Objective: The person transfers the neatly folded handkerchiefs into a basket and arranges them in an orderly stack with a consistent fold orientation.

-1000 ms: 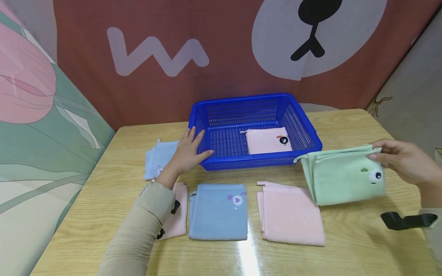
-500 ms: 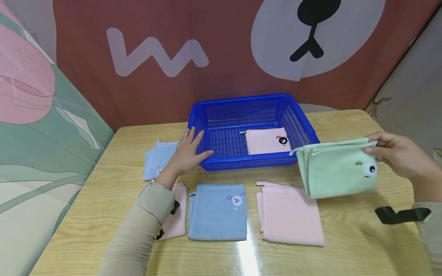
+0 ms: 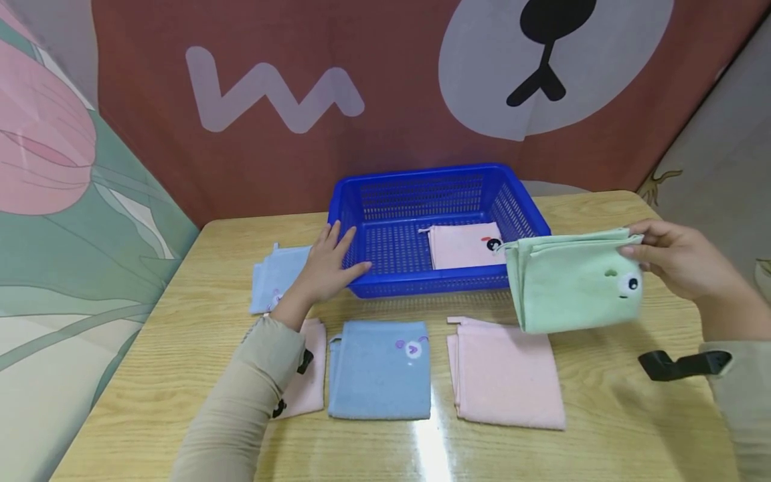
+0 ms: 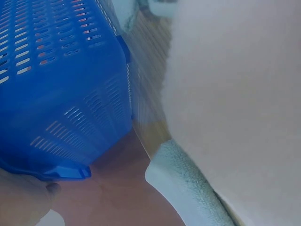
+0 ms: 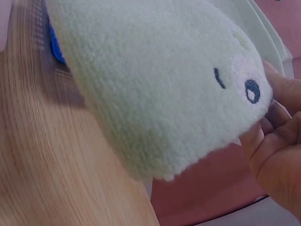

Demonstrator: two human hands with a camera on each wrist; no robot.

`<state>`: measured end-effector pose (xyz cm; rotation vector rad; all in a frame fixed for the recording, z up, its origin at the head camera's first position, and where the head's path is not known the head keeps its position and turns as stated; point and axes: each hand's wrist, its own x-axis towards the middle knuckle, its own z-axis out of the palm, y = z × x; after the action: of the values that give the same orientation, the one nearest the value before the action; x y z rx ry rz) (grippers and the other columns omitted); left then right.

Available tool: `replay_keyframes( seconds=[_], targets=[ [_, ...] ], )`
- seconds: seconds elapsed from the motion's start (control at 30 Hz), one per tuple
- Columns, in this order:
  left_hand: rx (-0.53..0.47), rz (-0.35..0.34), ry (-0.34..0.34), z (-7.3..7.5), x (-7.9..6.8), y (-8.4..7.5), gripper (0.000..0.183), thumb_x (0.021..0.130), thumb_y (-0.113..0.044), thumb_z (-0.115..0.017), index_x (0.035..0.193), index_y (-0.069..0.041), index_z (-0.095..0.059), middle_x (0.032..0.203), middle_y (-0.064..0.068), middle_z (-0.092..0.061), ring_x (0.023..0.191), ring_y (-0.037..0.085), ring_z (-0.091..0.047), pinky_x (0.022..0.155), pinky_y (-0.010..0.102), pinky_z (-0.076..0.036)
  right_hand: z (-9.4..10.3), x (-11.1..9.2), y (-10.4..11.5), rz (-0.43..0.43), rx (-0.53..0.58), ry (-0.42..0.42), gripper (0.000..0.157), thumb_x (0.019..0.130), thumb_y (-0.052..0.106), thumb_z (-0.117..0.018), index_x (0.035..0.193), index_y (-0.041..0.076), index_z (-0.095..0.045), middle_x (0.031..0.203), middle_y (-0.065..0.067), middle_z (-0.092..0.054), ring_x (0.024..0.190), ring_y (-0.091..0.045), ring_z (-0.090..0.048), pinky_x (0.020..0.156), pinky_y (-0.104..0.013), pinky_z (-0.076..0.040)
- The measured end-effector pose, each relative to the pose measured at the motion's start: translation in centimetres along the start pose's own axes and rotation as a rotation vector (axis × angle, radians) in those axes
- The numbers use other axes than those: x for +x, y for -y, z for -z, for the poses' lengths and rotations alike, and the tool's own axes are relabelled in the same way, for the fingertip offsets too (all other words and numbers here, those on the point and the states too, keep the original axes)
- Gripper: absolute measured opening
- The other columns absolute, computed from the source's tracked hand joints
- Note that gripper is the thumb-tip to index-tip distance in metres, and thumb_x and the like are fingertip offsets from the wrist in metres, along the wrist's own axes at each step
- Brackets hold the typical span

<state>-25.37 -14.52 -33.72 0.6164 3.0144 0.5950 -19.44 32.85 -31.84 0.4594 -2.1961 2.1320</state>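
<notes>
My right hand (image 3: 680,261) pinches the upper right corner of a folded green towel (image 3: 572,284) with an embroidered white face, holding it above the table. The towel's left edge overlaps the right front corner of a blue plastic basket (image 3: 430,276) in the head view. In the right wrist view the green towel (image 5: 155,84) fills most of the picture, with thumb and fingers at its edge. My left hand (image 3: 328,262) has its fingers spread and touches the basket's left rim. A folded pink towel (image 3: 458,246) lies in the basket's right part.
On the wooden table (image 3: 385,448), a blue towel (image 3: 381,375) and a pink towel (image 3: 508,381) lie folded in front of the basket. Another pink towel (image 3: 308,381) is partly under my left forearm. A light blue towel (image 3: 280,271) lies left of the basket.
My right hand has carried the green towel leftward and slightly up, closer to the basket. The left hand and the basket have stayed in place.
</notes>
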Motion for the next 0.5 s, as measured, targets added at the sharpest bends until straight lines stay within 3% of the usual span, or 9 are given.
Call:
replay_keyframes(
  seconds=[0.3, 0.5],
  targets=[
    [-0.007, -0.003, -0.002, 0.1, 0.0, -0.1, 0.077, 0.083, -0.056, -0.038, 0.140, -0.011, -0.013, 0.142, 0.016, 0.000, 0.128, 0.028, 0.008, 0.099, 0.050, -0.004, -0.2, 0.8, 0.1, 0.030, 0.119, 0.034, 0.021, 0.082, -0.011, -0.047, 0.089, 0.005, -0.060, 0.074, -0.003, -0.058, 0.059, -0.009, -0.049, 0.050, -0.019, -0.039],
    [-0.009, -0.002, -0.003, 0.2, -0.1, -0.2, 0.076, 0.083, -0.055, -0.039, 0.139, -0.010, -0.014, 0.142, 0.017, -0.001, 0.128, 0.029, 0.008, 0.099, 0.050, -0.004, -0.5, 1.2, 0.7, 0.031, 0.086, -0.003, 0.019, 0.082, -0.009, -0.049, 0.088, 0.004, -0.060, 0.078, -0.003, -0.059, 0.063, -0.009, -0.054, 0.051, -0.019, -0.041]
  ],
)
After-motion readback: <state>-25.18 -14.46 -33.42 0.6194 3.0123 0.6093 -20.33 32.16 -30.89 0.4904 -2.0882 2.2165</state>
